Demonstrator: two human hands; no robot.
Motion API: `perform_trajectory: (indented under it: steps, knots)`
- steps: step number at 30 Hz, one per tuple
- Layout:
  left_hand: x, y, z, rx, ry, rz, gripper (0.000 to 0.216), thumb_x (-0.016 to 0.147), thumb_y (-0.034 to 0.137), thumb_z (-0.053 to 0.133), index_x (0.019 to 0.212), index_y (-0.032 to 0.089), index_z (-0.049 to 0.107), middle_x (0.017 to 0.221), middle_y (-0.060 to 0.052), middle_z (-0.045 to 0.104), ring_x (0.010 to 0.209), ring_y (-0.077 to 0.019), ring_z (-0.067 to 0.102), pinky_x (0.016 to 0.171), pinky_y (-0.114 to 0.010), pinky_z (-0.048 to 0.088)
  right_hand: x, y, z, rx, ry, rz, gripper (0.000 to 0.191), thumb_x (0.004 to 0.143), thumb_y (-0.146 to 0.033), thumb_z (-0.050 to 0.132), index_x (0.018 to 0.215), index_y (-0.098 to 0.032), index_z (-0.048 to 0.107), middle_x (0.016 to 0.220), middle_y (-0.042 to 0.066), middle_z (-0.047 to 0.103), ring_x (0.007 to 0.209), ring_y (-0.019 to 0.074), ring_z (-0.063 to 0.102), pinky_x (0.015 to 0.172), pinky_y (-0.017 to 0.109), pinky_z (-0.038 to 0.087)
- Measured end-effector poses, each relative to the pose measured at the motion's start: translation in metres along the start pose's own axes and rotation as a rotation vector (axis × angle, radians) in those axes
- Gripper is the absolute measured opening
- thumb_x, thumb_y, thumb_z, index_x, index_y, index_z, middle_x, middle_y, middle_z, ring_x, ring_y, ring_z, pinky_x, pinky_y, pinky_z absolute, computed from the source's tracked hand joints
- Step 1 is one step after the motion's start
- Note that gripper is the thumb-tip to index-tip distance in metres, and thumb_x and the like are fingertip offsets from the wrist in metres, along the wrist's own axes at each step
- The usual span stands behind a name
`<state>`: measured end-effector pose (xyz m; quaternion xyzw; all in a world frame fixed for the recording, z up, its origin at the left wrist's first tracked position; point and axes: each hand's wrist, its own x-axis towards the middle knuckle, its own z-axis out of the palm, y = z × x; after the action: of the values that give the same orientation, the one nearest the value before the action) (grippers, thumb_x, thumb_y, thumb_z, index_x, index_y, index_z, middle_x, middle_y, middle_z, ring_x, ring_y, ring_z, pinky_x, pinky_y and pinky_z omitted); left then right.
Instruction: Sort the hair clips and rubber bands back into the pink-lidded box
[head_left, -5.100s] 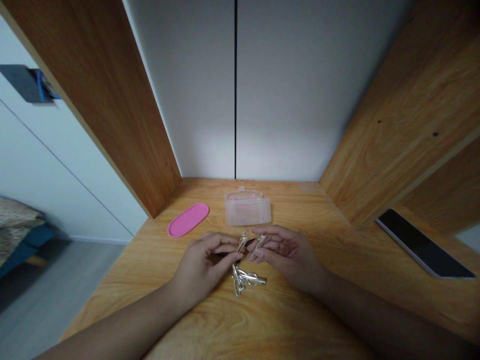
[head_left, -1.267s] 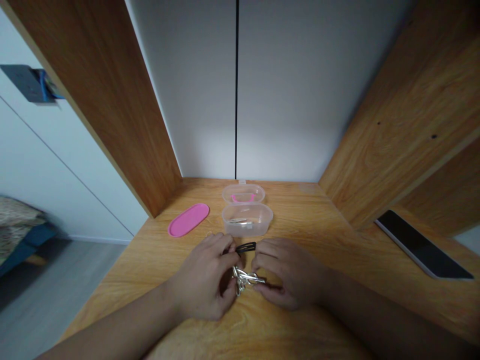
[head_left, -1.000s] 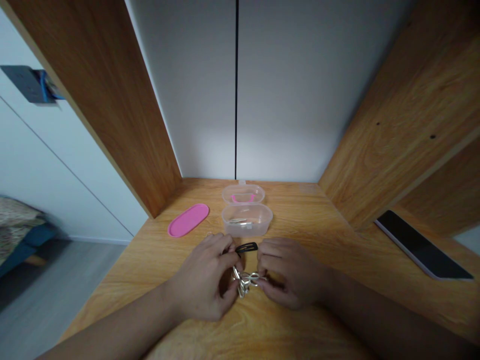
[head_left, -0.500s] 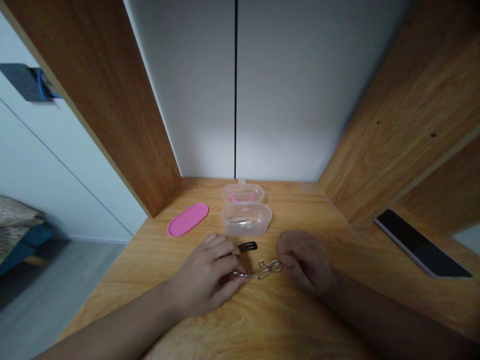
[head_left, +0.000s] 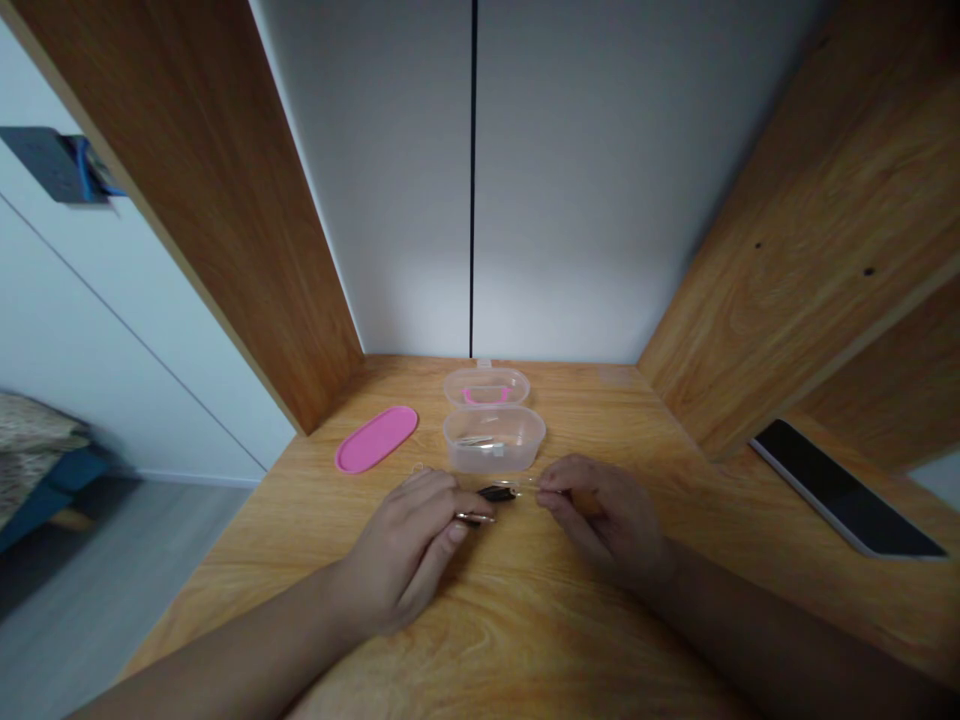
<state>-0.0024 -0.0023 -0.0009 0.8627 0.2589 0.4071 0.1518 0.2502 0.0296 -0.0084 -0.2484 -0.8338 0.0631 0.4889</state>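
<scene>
My left hand [head_left: 420, 540] rests on the tabletop with thumb and index finger closed on a shiny gold-coloured hair clip [head_left: 480, 518]. Just beyond those fingertips lies a black snap hair clip [head_left: 498, 494], partly covered. My right hand [head_left: 600, 510] pinches a thin, pale metallic hairpin [head_left: 526, 484] that extends left over the black clip. Whether the two metallic pieces touch is hidden. Behind the hands stands a clear plastic box [head_left: 495, 460] with its lid [head_left: 487, 374] tipped back; small metallic pins lie inside.
A pink oval tray [head_left: 376, 440] lies at the back left of the wooden table [head_left: 495, 630]. By the left knuckles is a small thin ring [head_left: 418, 467]. A dark-screened phone or tablet [head_left: 847, 490] lies to the right. Wooden side panels and a pale back wall enclose the surface.
The gold bow-shaped piece that lay between my hands is no longer seen in that position. My right fingers have moved forward and left, pinching a thin piece. My left thumb has drawn in.
</scene>
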Motion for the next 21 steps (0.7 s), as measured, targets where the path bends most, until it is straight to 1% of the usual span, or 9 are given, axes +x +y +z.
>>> perform_trajectory:
  steps: [2, 4, 7, 9, 10, 12, 14, 17, 21]
  knots:
    - [-0.0004, -0.0002, -0.0005, -0.051, 0.033, 0.005, 0.028, 0.104, 0.022, 0.038, 0.119, 0.018, 0.062, 0.091, -0.009, 0.066, 0.083, -0.02, 0.061, 0.076, -0.033, 0.048, -0.0015, -0.0005, 0.0019, 0.04, 0.001, -0.002, 0.017, 0.092, -0.013, 0.061, 0.101, -0.027, 0.058, 0.08, 0.0, 0.072, 0.065, 0.0146, 0.069, 0.059, 0.025, 0.054]
    - [-0.0006, -0.0005, -0.0006, -0.078, 0.043, -0.006, 0.03, 0.103, 0.019, 0.04, 0.123, 0.018, 0.063, 0.094, -0.01, 0.067, 0.087, -0.0198, 0.062, 0.078, -0.033, 0.049, -0.0028, -0.0007, 0.0025, 0.045, -0.004, 0.024, 0.018, 0.091, -0.013, 0.061, 0.103, -0.027, 0.058, 0.08, 0.0, 0.072, 0.065, 0.0149, 0.07, 0.06, 0.025, 0.056]
    - [0.0002, -0.0003, -0.0004, -0.065, 0.049, -0.024, 0.031, 0.1, 0.012, 0.048, 0.126, 0.02, 0.064, 0.096, -0.009, 0.067, 0.088, -0.0187, 0.064, 0.077, -0.031, 0.052, -0.0023, -0.0004, 0.0013, -0.008, -0.012, 0.045, 0.03, 0.095, -0.015, 0.058, 0.123, -0.026, 0.058, 0.086, 0.002, 0.074, 0.071, 0.0168, 0.071, 0.064, 0.027, 0.058]
    - [0.0014, 0.0003, -0.0002, -0.052, 0.067, -0.018, 0.033, 0.097, 0.01, 0.054, 0.126, 0.02, 0.065, 0.097, -0.009, 0.068, 0.088, -0.0185, 0.065, 0.076, -0.031, 0.054, 0.0, -0.0004, -0.0005, -0.024, -0.028, 0.009, 0.041, 0.098, -0.015, 0.053, 0.137, -0.028, 0.054, 0.092, 0.004, 0.075, 0.079, 0.0176, 0.072, 0.069, 0.029, 0.06]
    - [0.002, 0.0006, 0.0, -0.05, 0.083, -0.011, 0.034, 0.095, 0.01, 0.057, 0.126, 0.02, 0.065, 0.098, -0.009, 0.068, 0.089, -0.0186, 0.065, 0.077, -0.031, 0.055, 0.0013, -0.0006, -0.0014, -0.021, -0.036, -0.011, 0.043, 0.1, -0.014, 0.051, 0.14, -0.029, 0.053, 0.094, 0.004, 0.075, 0.082, 0.0176, 0.072, 0.071, 0.029, 0.06]
    - [0.0034, 0.0008, 0.0006, -0.045, 0.116, 0.003, 0.035, 0.092, 0.008, 0.062, 0.125, 0.02, 0.066, 0.1, -0.009, 0.07, 0.09, -0.0187, 0.067, 0.077, -0.031, 0.056, 0.0035, -0.001, -0.0033, -0.01, -0.03, -0.033, 0.042, 0.101, -0.013, 0.049, 0.14, -0.03, 0.054, 0.1, 0.005, 0.076, 0.087, 0.017, 0.073, 0.074, 0.029, 0.061]
    - [0.0045, 0.0001, 0.0014, -0.035, 0.127, 0.03, 0.033, 0.089, 0.005, 0.064, 0.118, 0.02, 0.068, 0.099, -0.008, 0.073, 0.089, -0.0184, 0.068, 0.077, -0.031, 0.056, 0.0043, -0.0012, -0.005, -0.024, -0.013, -0.037, 0.038, 0.102, -0.015, 0.051, 0.135, -0.03, 0.057, 0.104, 0.005, 0.077, 0.09, 0.0174, 0.075, 0.076, 0.029, 0.062]
    - [0.0052, -0.0031, 0.0029, -0.022, 0.092, 0.065, 0.026, 0.089, 0.002, 0.064, 0.106, 0.021, 0.071, 0.094, -0.006, 0.076, 0.084, -0.0177, 0.069, 0.075, -0.032, 0.055, 0.0033, -0.0003, -0.0061, -0.037, -0.043, -0.047, 0.028, 0.103, -0.021, 0.051, 0.128, -0.028, 0.061, 0.103, 0.006, 0.079, 0.09, 0.0188, 0.077, 0.078, 0.031, 0.063]
    - [0.0029, -0.0075, 0.0051, -0.048, 0.1, 0.042, 0.025, 0.09, 0.003, 0.066, 0.108, 0.02, 0.071, 0.095, -0.007, 0.077, 0.086, -0.0178, 0.071, 0.076, -0.031, 0.058, 0.0022, 0.0017, -0.0036, 0.052, -0.116, -0.082, 0.024, 0.107, -0.027, 0.045, 0.124, -0.025, 0.061, 0.106, 0.008, 0.079, 0.096, 0.019, 0.076, 0.083, 0.033, 0.063]
